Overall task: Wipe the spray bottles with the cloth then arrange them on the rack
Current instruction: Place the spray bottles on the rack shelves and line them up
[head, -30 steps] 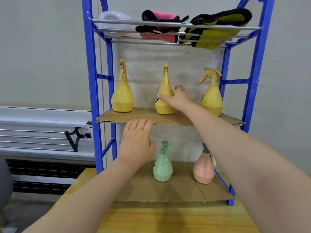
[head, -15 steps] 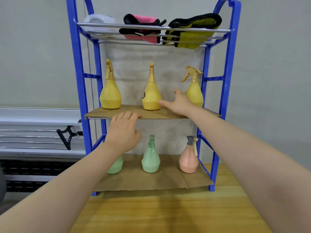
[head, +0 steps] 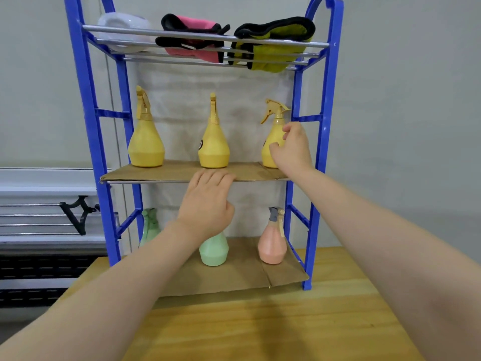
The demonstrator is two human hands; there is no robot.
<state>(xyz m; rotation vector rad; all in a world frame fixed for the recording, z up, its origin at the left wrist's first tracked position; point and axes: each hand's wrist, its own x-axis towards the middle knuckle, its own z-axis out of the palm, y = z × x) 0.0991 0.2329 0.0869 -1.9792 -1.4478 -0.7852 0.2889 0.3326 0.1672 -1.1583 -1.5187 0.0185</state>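
Note:
A blue rack (head: 329, 100) stands on a wooden table (head: 260, 321). Its cardboard-lined middle shelf (head: 156, 171) carries three yellow spray bottles, left (head: 146, 144), middle (head: 213, 149) and right (head: 272, 134). My right hand (head: 292, 152) wraps thumb and fingers around the right yellow bottle, which stands upright on the shelf. My left hand (head: 208, 204) rests palm down on the front edge of the middle shelf and holds nothing. On the bottom shelf stand a green bottle (head: 214, 251) partly behind my left wrist, another green bottle (head: 150, 227) at the left, and a pink bottle (head: 272, 246).
The top wire shelf holds a white object (head: 122, 24), a pink cloth (head: 192, 27) and a yellow-green cloth (head: 276, 29), both with black edging. A grey wall is behind the rack. Bare wooden tabletop lies in front of it.
My right hand left the middle yellow bottle, moved right and closed around the right yellow bottle. My left hand stayed on the shelf edge. The camera view shifted.

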